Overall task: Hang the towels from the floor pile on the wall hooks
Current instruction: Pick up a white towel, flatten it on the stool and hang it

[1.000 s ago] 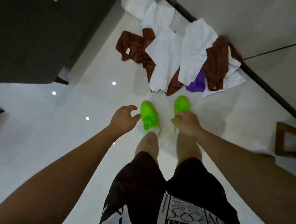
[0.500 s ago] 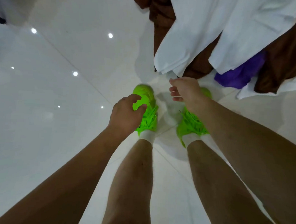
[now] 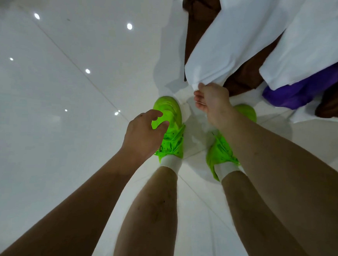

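Pinching the near corner of a white towel (image 3: 230, 47), the right hand (image 3: 213, 102) hangs just above the right green shoe (image 3: 221, 150). This towel lies on the floor pile over a brown towel (image 3: 198, 23), beside a purple cloth (image 3: 299, 92). The left hand (image 3: 143, 134), fingers loosely spread and holding nothing, hovers over the left green shoe (image 3: 170, 128) on the white floor (image 3: 69, 105).
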